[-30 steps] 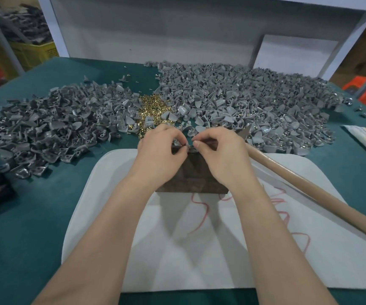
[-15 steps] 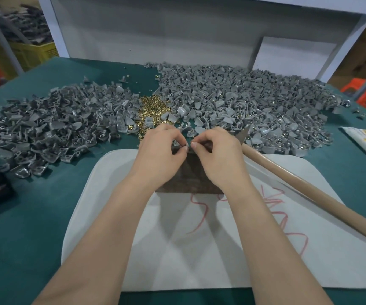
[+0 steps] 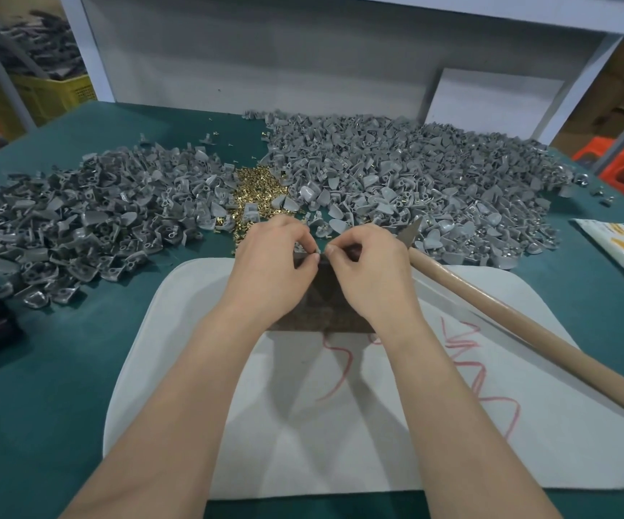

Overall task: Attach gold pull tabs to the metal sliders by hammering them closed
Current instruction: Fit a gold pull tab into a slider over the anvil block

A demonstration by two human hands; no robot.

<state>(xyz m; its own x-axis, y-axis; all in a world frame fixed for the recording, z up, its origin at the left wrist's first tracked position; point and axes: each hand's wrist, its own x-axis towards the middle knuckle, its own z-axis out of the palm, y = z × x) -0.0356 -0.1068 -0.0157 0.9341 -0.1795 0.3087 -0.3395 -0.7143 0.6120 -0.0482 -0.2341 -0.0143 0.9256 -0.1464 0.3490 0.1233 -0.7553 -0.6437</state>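
The two hands had crept closer, and their fingertips met over the far edge of the dark block (image 3: 321, 294). The tab and slider were likely being joined, not hammered yet. The left hand (image 3: 273, 256) and right hand (image 3: 370, 264) both pinched a tiny piece (image 3: 321, 252). The hammer (image 3: 528, 331) lay beside them.

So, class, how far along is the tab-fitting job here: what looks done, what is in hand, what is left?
Done: cannot tell if the left slider pile or right slider pile is finished. In hand: left hand and right hand pinch a small part over the dark block. Left: the hammer lies ungripped; a gold tab heap waits.
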